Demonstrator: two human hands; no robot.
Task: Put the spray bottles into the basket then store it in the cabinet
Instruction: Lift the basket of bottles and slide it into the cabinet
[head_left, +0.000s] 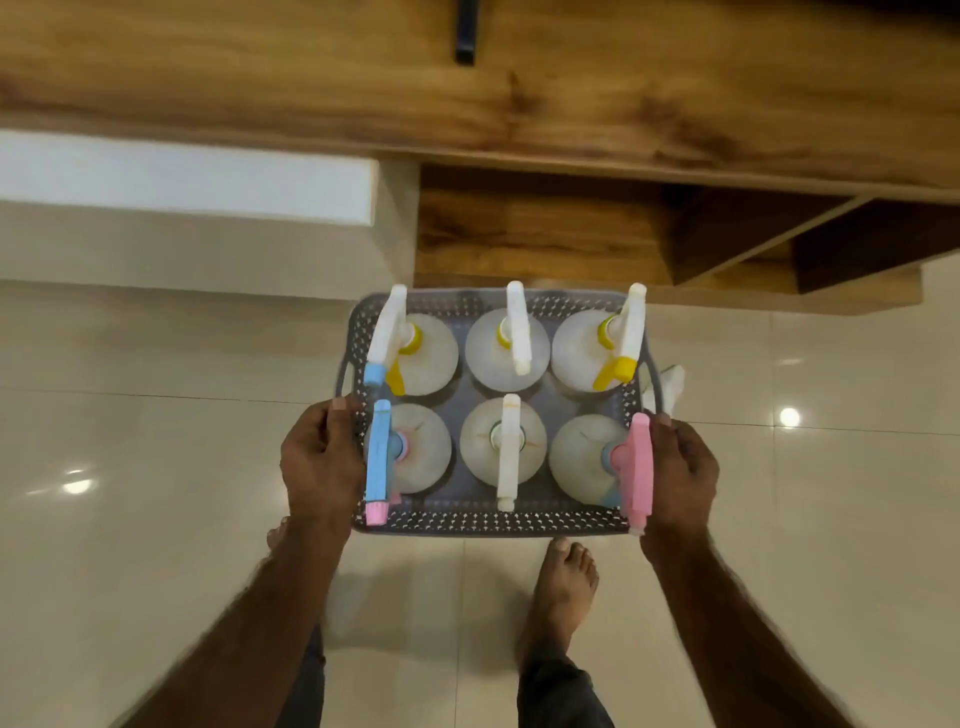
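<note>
A grey perforated plastic basket (493, 522) is held in the air above the floor, in front of me. Several translucent spray bottles (503, 447) stand upright inside it in two rows, with white, yellow, blue and pink trigger heads. My left hand (319, 460) grips the basket's left side near its handle. On the opposite side, my right hand (680, 467) grips the right rim. The wooden cabinet (540, 234) lies just beyond the basket, its lower compartment open.
Glossy beige floor tiles (156, 467) spread all around. My bare right foot (563, 582) stands under the basket's near edge. A white ledge (182, 176) runs at the left. The cabinet's wooden top with a dark handle (466, 36) lies above the open compartment.
</note>
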